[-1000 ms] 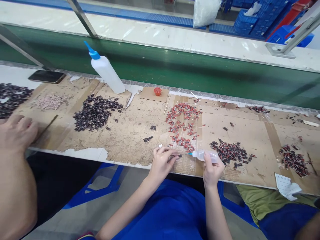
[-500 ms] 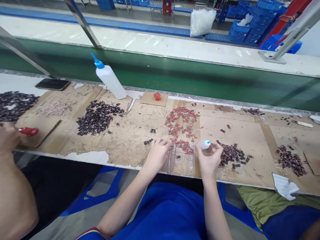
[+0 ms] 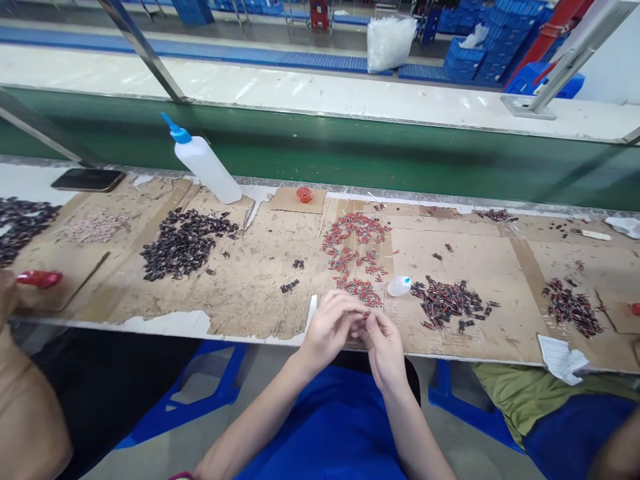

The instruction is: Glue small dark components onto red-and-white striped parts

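My left hand (image 3: 329, 328) and my right hand (image 3: 384, 345) meet at the table's front edge, fingertips pinched together. A small thing between them is mostly hidden by the fingers; I cannot make it out. Just beyond my hands lie small red-and-black parts (image 3: 357, 230), spread in loose clusters. A small white dropper bottle (image 3: 399, 287) with a blue tip lies to the right of my fingers, touched by neither hand. Beside it is a heap of dark parts with red bits (image 3: 450, 303). A few black pieces (image 3: 289, 287) lie left of my hands.
A large white bottle (image 3: 210, 167) with a blue nozzle stands at the back, near a red cap (image 3: 303, 194). Left are a black heap (image 3: 183, 247), a phone (image 3: 89, 179) and a co-worker's hand by a red tool (image 3: 40, 279). Torn paper (image 3: 561, 359) overhangs the right front edge.
My right hand has let go of the dropper bottle, which now lies on the cardboard, and has moved left to my left hand. Both hands have come together nearer my body.
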### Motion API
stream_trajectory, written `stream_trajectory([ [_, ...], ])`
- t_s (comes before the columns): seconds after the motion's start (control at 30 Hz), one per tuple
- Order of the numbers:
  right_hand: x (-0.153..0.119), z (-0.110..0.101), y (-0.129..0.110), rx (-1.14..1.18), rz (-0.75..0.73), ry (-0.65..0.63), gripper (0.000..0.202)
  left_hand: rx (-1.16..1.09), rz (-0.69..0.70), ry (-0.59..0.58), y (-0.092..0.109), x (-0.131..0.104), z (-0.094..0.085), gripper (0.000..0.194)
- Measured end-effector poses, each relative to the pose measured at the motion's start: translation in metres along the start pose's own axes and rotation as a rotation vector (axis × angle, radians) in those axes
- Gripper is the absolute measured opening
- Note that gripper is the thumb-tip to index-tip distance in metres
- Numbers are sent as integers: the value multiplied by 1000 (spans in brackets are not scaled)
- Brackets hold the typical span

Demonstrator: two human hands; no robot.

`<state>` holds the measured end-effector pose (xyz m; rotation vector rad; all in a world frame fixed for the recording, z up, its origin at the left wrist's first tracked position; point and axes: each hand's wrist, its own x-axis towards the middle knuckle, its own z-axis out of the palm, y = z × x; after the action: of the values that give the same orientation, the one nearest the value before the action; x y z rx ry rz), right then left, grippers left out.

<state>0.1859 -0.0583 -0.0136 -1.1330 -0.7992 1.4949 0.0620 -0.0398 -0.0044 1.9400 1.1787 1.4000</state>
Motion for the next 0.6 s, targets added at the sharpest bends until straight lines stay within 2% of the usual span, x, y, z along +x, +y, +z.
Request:
stream_trajectory([
  [0.1,2,0,-4,122,137,-17,35,7,32,22,2,-3,4,13],
  [0.2,2,-5,-6,150,198,22,33,62,16,-11,-1,-4,-1,11],
  [0.33,3,-14,-5,45,99,110,30,237,-102,-50,-12,-11,-6,12],
  [0.43,7,-21,-2,-78,1,178,30,362,-179,-100,-23,-21,-2,12],
  [0.6,8,-21,6,-226,-56,205,30,398,-164,-112,-35,-32,9,14],
])
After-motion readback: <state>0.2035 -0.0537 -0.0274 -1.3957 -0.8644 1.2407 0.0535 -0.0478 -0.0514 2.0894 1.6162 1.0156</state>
